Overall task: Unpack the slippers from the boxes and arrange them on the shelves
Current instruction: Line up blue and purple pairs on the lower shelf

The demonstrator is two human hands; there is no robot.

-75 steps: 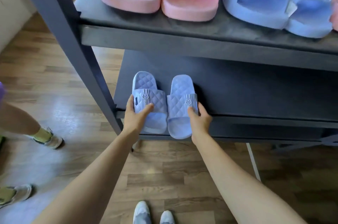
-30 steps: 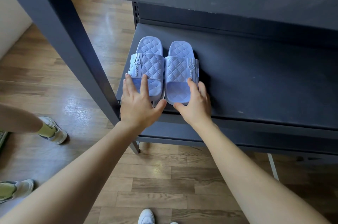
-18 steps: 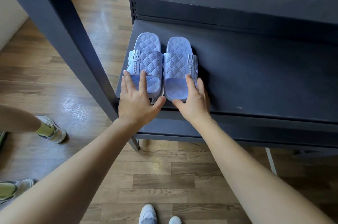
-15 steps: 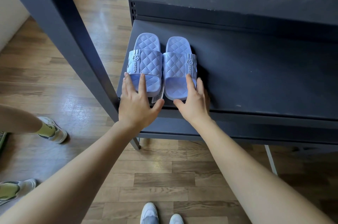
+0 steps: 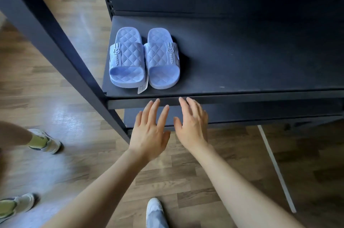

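Blue slippers (image 5: pixel 144 58) sat paired on the shelf (image 5: pixel 242 71), left hand (image 5: pixel 150 130) & right hand (image 5: pixel 192 125) empty w/ fingers straight; we reckoned near ends needed squaring.

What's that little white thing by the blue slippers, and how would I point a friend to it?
Find the dark metal shelf, then the pale blue quilted slippers standing side by side at its left end. Between their near ends, by the shelf's front edge, a white paper tag pokes out. It alone there is flat and white.
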